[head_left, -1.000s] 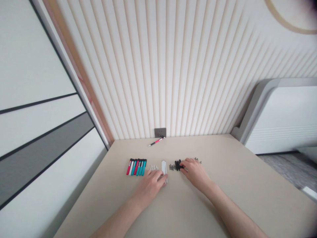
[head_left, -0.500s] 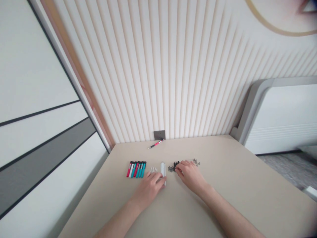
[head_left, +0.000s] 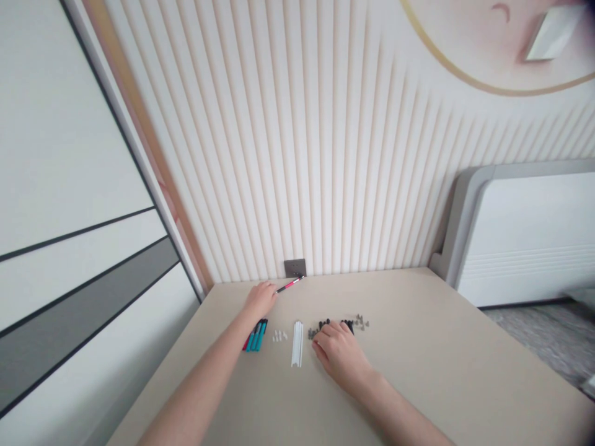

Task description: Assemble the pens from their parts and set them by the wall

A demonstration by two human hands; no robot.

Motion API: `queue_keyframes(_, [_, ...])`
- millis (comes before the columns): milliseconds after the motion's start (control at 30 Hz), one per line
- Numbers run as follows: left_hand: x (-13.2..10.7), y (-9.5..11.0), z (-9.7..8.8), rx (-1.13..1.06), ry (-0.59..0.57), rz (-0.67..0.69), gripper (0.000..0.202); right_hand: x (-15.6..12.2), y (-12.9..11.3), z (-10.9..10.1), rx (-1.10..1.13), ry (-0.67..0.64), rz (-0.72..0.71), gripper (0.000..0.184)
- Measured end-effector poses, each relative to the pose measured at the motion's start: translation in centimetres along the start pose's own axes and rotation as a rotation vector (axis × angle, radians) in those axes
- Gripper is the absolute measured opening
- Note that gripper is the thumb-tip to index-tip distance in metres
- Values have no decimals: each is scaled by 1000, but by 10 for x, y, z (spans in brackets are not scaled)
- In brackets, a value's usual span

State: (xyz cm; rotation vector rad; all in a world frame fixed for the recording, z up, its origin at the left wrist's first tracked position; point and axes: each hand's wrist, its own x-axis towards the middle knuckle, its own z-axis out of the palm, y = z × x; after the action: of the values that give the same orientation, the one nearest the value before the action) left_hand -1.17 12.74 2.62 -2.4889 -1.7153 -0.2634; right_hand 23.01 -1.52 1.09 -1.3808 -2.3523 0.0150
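1. Left hand (head_left: pixel 261 298) is at the pen (head_left: pixel 290 284) by the socket (head_left: pixel 294 267), back of the counter (head_left: pixel 400 303); can't tell if it's gripping.
2. Right hand (head_left: pixel 338 353) is curled over black bits (head_left: pixel 349 325); can't tell if it's holding any.

The left hand (head_left: pixel 261 300) has moved from the white sticks (head_left: pixel 297 342) to the pen (head_left: pixel 290 284), lower middle of frame, apparently touching its tip.
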Motion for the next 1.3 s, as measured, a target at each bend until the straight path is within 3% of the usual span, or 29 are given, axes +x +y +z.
queue_keyframes(200, [17, -5, 23, -34, 29, -100, 21, 3, 5, 2, -6, 12, 16, 17])
queue_keyframes(367, [15, -2, 15, -99, 73, -50, 20, 2, 4, 2, 11, 1, 17, 17])
queue_keyframes(533, [-27, -5, -7, -170, 129, 77, 21, 2, 8, 0, 152, 116, 104, 17])
queue_keyframes(600, [-53, -5, -12, -239, 239, 153, 21, 2, 11, 1, 243, 217, 160, 23])
queue_keyframes(700, [-89, -1, -12, -284, 308, 202, 19, 3, 15, 6, 364, 288, 204, 33])
queue_keyframes(800, [-112, 7, -8, -339, 363, 194, 19, 5, 16, 14, 458, 280, 175, 31])
queue_keyframes(1000, [-121, 24, -2, -374, 320, 258, 16, 3, 10, 25, 578, 235, 152, 31])
queue_keyframes(1167, [-122, 24, -4, -360, 309, 258, 16, -1, 11, 23, 611, 226, 183, 34])
queue_keyframes(1300, [-124, 24, -6, -355, 333, 271, 16, -1, 8, 17, 617, 140, 96, 33])
